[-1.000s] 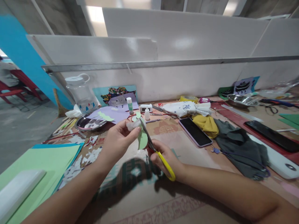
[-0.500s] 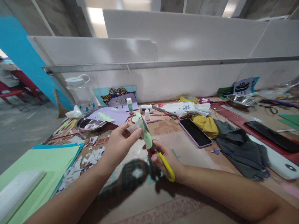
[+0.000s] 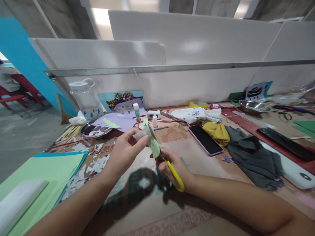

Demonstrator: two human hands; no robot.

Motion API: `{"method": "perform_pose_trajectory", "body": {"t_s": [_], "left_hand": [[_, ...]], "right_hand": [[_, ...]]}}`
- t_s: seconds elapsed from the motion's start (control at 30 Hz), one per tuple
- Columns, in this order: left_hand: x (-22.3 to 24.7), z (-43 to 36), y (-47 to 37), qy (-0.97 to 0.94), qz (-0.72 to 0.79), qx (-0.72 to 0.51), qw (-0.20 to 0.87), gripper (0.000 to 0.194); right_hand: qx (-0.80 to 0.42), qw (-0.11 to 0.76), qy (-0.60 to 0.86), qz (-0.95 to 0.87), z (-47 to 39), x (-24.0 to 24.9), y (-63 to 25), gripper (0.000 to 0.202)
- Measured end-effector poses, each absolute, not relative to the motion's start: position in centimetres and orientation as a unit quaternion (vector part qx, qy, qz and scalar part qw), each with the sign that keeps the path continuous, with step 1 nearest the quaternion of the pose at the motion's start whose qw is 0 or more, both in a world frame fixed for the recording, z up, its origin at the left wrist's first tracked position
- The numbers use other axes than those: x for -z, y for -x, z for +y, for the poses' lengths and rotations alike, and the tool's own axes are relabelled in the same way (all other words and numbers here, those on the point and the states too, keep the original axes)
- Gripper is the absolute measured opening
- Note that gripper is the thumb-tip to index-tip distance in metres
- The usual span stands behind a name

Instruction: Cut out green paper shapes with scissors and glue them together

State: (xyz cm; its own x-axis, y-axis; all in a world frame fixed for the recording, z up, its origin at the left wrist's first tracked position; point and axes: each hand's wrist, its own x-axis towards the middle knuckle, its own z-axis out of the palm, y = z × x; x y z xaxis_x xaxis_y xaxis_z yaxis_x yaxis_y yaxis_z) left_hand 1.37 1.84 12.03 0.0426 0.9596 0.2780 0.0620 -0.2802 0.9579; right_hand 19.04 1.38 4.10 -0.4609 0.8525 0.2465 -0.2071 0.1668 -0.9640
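Observation:
My left hand [image 3: 129, 147] pinches a small piece of light green paper [image 3: 154, 148] with a whitish layer against it, held up above the cardboard-covered table [image 3: 157, 209]. Yellow-handled scissors [image 3: 176, 177] are gripped in my right hand [image 3: 173, 165], its fingers closed round the loops. Their dark blades lie along the green paper, pointing up and away from me, close to my left thumb. Just beyond the blades stand a small white bottle [image 3: 155, 121] and a glue stick [image 3: 136, 111].
On the left lie green paper sheets [image 3: 49, 167], white paper scraps [image 3: 95, 165], a metal bowl [image 3: 104, 133] with purple paper over it and a clear jug [image 3: 85, 98]. To the right are a phone [image 3: 205, 139], yellow cloth [image 3: 218, 132] and dark grey cloth [image 3: 251, 157]. A white partition [image 3: 192, 82] rises behind.
The green paper has shifted slightly in its angle against the scissor blades. Both hands stay in nearly the same place, with the same grips.

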Motion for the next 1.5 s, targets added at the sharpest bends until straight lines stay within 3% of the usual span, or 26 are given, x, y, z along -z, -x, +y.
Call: {"method": "perform_pose_trajectory", "body": {"t_s": [0.43, 0.87, 1.5], "left_hand": [[-13.2, 2.1, -0.5, -0.571, 0.463, -0.534, 0.418, 0.018], [-12.5, 1.4, -0.9, -0.606, 0.462, -0.561, 0.324, 0.017], [-13.1, 2.1, 0.0, -0.599, 0.482, -0.519, 0.373, 0.019]], "right_hand": [[-0.594, 0.445, 0.254, -0.620, 1.3, -3.9, -19.0, 0.064], [-0.586, 0.439, 0.259, -0.630, 1.1, -4.4, -19.0, 0.066], [-0.566, 0.430, 0.263, -0.652, 1.0, -4.6, -19.0, 0.066]]}}
